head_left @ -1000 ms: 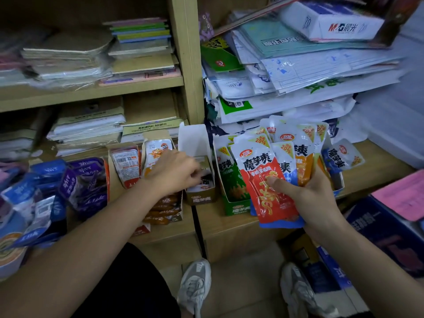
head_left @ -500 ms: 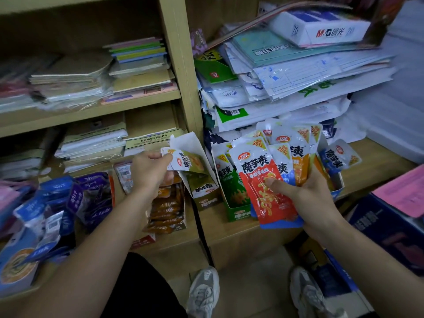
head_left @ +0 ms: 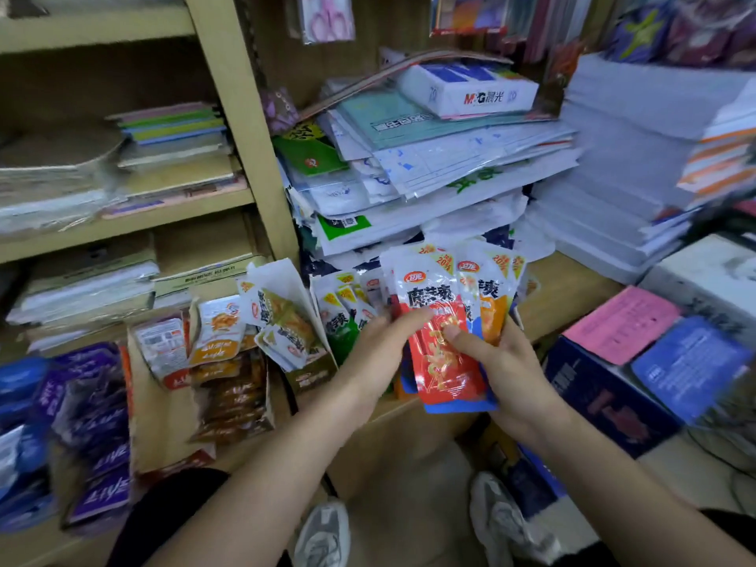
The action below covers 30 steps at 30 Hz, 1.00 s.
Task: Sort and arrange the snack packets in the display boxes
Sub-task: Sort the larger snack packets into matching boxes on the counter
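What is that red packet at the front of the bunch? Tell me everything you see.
The red packet is a flat, glossy plastic pouch: silvery-white top with a red oval logo and bold black characters, red below with an orange picture. It stands upright, frontmost in a fanned bunch. The right hand grips the bunch, thumb pressing its front; fingers of the left hand touch its left edge.

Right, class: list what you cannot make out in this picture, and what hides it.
Head view: number of packets behind the red packet; they overlap in the right hand.
Head view: whether the left hand pinches anything; its fingertips blur.
Head view: print on the purple packets; motion blur.
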{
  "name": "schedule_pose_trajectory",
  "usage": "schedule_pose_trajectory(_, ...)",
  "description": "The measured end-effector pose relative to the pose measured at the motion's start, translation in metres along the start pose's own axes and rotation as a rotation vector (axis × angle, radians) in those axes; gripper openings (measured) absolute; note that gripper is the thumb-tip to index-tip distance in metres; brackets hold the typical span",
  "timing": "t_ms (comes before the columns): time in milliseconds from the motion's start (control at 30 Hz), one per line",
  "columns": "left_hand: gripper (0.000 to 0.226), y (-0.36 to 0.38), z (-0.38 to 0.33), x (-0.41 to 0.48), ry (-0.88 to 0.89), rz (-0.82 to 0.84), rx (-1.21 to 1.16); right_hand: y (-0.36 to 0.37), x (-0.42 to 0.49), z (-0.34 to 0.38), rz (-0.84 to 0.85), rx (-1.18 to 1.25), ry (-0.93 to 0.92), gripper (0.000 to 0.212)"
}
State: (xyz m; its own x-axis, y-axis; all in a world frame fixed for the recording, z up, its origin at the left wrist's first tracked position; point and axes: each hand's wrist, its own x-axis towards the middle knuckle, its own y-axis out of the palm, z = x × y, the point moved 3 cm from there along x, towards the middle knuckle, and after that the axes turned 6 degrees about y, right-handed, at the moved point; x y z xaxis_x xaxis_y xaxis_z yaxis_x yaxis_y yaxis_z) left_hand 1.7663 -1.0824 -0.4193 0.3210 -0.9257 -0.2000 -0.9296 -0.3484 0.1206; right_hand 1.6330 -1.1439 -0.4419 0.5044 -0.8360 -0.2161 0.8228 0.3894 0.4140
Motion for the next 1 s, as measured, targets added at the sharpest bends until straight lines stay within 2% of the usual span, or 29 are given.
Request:
schedule_pose_trajectory(67,0.013,0.011,0.008,0.010,0.005,-0.035,-0.058,-0.008,0.000,0.002,-0.013,0.061,0.040,0.046)
schedule_pose_trajectory(133,0.023,0.018,0.015,0.017,0.047,-0.042,-0.075,-0.017,0.000,0.003,-0.019,0.054,0.062,0.049)
schedule_pose_trajectory(267,0.039,0.034,0.022,0.022,0.160,-0.037,-0.094,-0.029,0.002,0.007,0.013,-0.221,-0.076,0.073)
schedule_pose_trajectory(300,0.041,0.036,0.023,0.024,0.185,-0.051,-0.092,-0.032,0.003,0.010,0.013,-0.240,-0.084,0.071)
schedule_pose_trajectory(433,0.050,0.042,0.030,0.030,0.212,-0.105,-0.162,-0.039,0.002,0.022,-0.021,-0.201,-0.056,0.032)
schedule_pose_trajectory(500,0.046,0.042,0.035,0.034,0.214,-0.137,-0.161,-0.046,0.005,0.023,-0.066,-0.116,0.026,0.023)
schedule_pose_trajectory(600,0.042,0.037,0.037,0.037,0.213,-0.175,-0.166,-0.053,0.008,0.027,-0.121,-0.048,0.088,0.025)
schedule_pose_trajectory(800,0.025,0.025,0.034,0.037,0.199,-0.262,-0.199,-0.048,0.011,0.029,-0.151,-0.008,0.070,0.020)
schedule_pose_trajectory(1000,0.030,-0.014,0.020,0.038,0.250,-0.441,-0.156,-0.053,0.025,0.036,-0.322,0.040,0.105,0.011)
